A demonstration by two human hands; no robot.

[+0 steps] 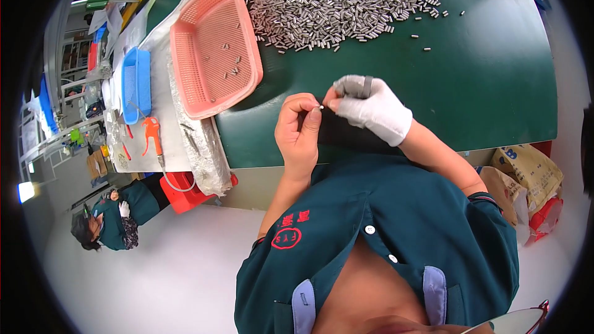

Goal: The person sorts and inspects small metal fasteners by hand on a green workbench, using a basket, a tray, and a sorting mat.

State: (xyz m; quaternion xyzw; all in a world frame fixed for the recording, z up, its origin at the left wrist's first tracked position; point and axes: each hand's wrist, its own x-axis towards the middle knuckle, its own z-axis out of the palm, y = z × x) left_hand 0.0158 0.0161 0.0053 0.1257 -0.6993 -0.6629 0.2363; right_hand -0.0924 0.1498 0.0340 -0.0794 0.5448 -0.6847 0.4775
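My bare left hand [299, 128] is pinched closed on a small shiny metal cylinder [321, 107] at the tips of its thumb and index finger. Close to its right side is my right hand [374, 106], in a white glove that leaves some fingertips bare. Its thumb and fingers are pinched together near the same piece; whether they grip something else is hidden. Both hands are above the near part of the green table [396, 80]. Beyond them lies a large heap of small metal cylinders [343, 3], with a few strays at its right.
Left of the heap, a pink basket [213, 31] contains several cylinders. Farther left are a blue basket [137, 86] and an orange air gun [151, 133] with a hose. A red bin [182, 193] stands below; sacks [526, 170] are at right. Another person [117, 218] is at far left.
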